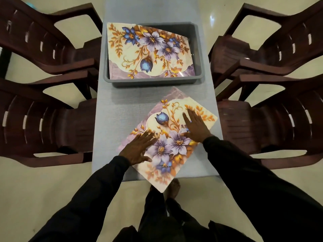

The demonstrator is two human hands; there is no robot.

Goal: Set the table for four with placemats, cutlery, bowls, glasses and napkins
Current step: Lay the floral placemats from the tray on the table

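Placemat [174, 142], rectangular with purple flowers, sat crooked on grey surface [118, 119].
Left hand [139, 149] and right hand [196, 128] pressed it, fingers straight and apart; its long side slanted, near corner off the edge.

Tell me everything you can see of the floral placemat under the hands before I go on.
The rectangular floral placemat is cream, printed with purple and blue flowers, orange-gold leaves and a scalloped purple band along one edge. It looks like a thin, smooth sheet, possibly plastic. It lies flat on the grey-blue table, turned diagonally, its near corner overhanging the table's near edge. The left hand and right hand press on it with straight, spread fingers.
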